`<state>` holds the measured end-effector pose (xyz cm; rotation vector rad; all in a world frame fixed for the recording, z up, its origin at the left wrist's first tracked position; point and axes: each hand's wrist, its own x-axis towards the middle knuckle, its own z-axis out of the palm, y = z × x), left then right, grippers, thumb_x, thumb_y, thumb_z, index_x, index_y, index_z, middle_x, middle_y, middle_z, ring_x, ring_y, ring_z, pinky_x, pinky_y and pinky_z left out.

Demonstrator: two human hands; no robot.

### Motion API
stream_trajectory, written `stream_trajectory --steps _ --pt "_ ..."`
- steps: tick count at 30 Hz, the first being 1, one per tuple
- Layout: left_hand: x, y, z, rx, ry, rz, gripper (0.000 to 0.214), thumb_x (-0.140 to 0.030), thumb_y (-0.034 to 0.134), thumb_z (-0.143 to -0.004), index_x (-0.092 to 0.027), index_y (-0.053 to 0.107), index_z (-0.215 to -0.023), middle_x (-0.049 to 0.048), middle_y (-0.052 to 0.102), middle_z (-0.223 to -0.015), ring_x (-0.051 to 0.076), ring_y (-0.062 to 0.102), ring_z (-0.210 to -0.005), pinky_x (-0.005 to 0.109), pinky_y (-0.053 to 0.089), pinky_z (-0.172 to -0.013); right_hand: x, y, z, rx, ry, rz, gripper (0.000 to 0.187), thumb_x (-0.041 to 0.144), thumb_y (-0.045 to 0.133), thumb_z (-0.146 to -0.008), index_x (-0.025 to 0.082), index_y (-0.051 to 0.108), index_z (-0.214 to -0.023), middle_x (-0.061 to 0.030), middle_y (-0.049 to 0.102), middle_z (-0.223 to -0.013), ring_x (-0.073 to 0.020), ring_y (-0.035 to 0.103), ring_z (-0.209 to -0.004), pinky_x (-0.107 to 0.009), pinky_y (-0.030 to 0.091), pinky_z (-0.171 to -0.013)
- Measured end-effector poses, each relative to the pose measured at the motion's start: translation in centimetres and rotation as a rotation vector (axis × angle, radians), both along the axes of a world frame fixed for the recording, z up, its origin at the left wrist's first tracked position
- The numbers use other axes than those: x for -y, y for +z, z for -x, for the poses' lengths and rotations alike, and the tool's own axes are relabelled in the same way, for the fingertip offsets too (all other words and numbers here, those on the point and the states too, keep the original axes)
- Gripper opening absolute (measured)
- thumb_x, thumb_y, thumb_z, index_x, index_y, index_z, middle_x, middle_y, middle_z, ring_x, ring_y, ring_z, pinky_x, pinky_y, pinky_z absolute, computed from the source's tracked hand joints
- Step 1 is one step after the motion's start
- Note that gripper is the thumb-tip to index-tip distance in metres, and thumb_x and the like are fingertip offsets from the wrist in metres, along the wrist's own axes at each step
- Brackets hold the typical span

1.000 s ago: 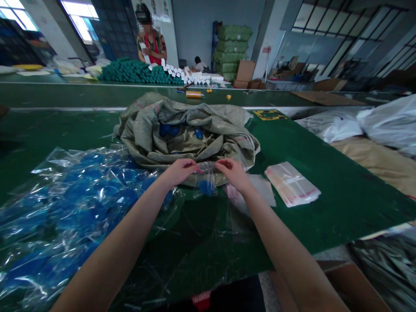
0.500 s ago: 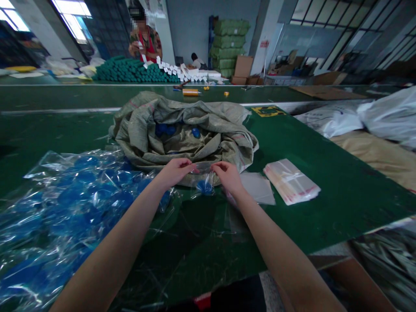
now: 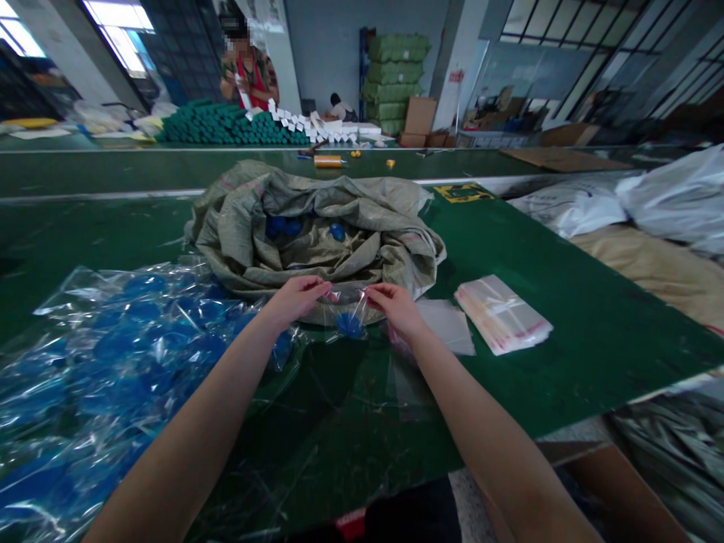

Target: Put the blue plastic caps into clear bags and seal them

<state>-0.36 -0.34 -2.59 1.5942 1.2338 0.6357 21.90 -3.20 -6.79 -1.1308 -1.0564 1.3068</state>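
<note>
A clear plastic bag (image 3: 349,305) hangs between my hands with a round blue object (image 3: 349,325) in its bottom. My left hand (image 3: 301,296) pinches the bag's upper left corner, and my right hand (image 3: 394,305) pinches the upper right one. Just beyond them lies a grey-green woven sack (image 3: 237,226), its mouth rolled back, with a few blue objects (image 3: 338,231) inside. To the left spreads a heap of bagged blue pieces (image 3: 136,347). By my right hand are flat clear bags (image 3: 446,326) and a banded stack of bags (image 3: 503,313).
The green table (image 3: 571,324) carries all this. Across a second table, a person (image 3: 249,75) handles white pieces behind a pile of green rolls (image 3: 226,123). A tape roll (image 3: 328,161) lies there. White sacks (image 3: 673,196) stand at the right, and an open cardboard box (image 3: 616,483) sits below.
The bag between my hands is stretched wider and flatter, with my hands slightly farther apart. The whole view has shifted a little.
</note>
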Motion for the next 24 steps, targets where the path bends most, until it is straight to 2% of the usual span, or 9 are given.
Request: stream_trajectory --steps 3,5,7,8,10,13,15,19,24 --pt "-0.2 -0.1 0.2 -0.095 0.047 -0.079 0.043 -0.052 0.048 -0.087 -0.015 0.070 -0.087 -0.0039 0.041 -0.050 0.010 0.035 -0.044 0.023 0.025 -0.043 0.0 0.0 0.0 -0.031 0.018 0.005 0.026 0.039 0.076 -0.071 0.017 0.070 -0.085 -0.0036 0.075 -0.087 -0.0132 0.068 -0.081 -0.029 0.055 -0.085" --pt "0.1 0.2 0.0 -0.233 0.154 -0.306 0.037 -0.047 0.051 -0.087 -0.015 0.071 -0.087 0.0025 0.061 -0.066 0.014 0.053 -0.060 0.024 0.039 -0.055 0.0 0.0 0.1 -0.055 0.018 0.003 0.026 0.038 0.076 -0.071 0.017 0.070 -0.085 -0.0038 0.075 -0.086 -0.0131 0.069 -0.081 -0.029 0.054 -0.085" --pt "0.8 0.7 -0.7 -0.351 0.245 -0.579 0.032 -0.041 0.053 -0.087 -0.015 0.071 -0.092 0.0079 0.070 -0.092 0.019 0.062 -0.085 0.026 0.047 -0.073 0.0 -0.1 0.4 -0.075 0.006 -0.004 0.025 0.036 0.076 -0.071 0.016 0.070 -0.084 -0.0038 0.075 -0.084 -0.0129 0.068 -0.080 -0.029 0.054 -0.085" --pt "1.2 0.9 -1.2 -0.392 0.252 -0.688 0.031 -0.040 0.052 -0.089 -0.016 0.071 -0.096 0.0091 0.070 -0.102 0.020 0.062 -0.093 0.027 0.048 -0.080 -0.1 -0.1 0.5 -0.081 0.001 -0.010 0.024 0.036 0.076 -0.071 0.016 0.071 -0.084 -0.0038 0.074 -0.084 -0.0128 0.068 -0.079 -0.029 0.054 -0.085" --pt "2.0 1.2 -2.3 -0.456 0.178 -0.824 0.032 -0.039 0.048 -0.092 -0.018 0.071 -0.102 0.0092 0.069 -0.111 0.019 0.063 -0.099 0.027 0.048 -0.085 -0.1 -0.2 0.6 -0.081 -0.005 -0.026 0.024 0.036 0.076 -0.071 0.016 0.071 -0.083 -0.0040 0.074 -0.083 -0.0131 0.068 -0.078 -0.030 0.054 -0.084" --pt "2.7 0.9 -4.0 -0.563 -0.007 -0.916 0.033 -0.038 0.044 -0.096 -0.023 0.071 -0.106 0.0061 0.069 -0.113 0.018 0.065 -0.095 0.027 0.049 -0.079 -0.3 -0.5 0.6 -0.053 -0.009 -0.057 0.023 0.036 0.075 -0.071 0.016 0.071 -0.083 -0.0037 0.074 -0.082 -0.0136 0.066 -0.077 -0.030 0.054 -0.083" --pt "2.6 0.6 -4.8 -0.638 -0.077 -0.954 0.033 -0.036 0.043 -0.097 -0.025 0.071 -0.109 0.0043 0.069 -0.114 0.018 0.066 -0.090 0.027 0.049 -0.071 -0.4 -0.6 0.5 -0.031 -0.008 -0.077 0.022 0.035 0.074 -0.072 0.017 0.072 -0.084 -0.0032 0.074 -0.082 -0.0139 0.066 -0.076 -0.031 0.054 -0.082" --pt "2.2 0.3 -5.4 -0.756 -0.134 -0.979 0.032 -0.031 0.041 -0.097 -0.028 0.070 -0.112 0.0026 0.070 -0.116 0.018 0.068 -0.085 0.028 0.047 -0.062 -0.4 -1.0 0.5 -0.029 0.014 -0.119 0.018 0.033 0.070 -0.077 0.017 0.071 -0.086 -0.0023 0.073 -0.084 -0.0137 0.065 -0.077 -0.030 0.053 -0.081" --pt "1.7 0.6 -5.3 -0.796 -0.180 -1.001 0.032 -0.031 0.042 -0.097 -0.027 0.070 -0.112 0.0033 0.071 -0.115 0.020 0.069 -0.089 0.029 0.047 -0.065 -0.3 -0.9 0.5 0.046 0.023 -0.184 0.013 0.021 0.062 -0.081 0.017 0.072 -0.087 -0.0023 0.074 -0.086 -0.0137 0.067 -0.080 -0.028 0.054 -0.082"
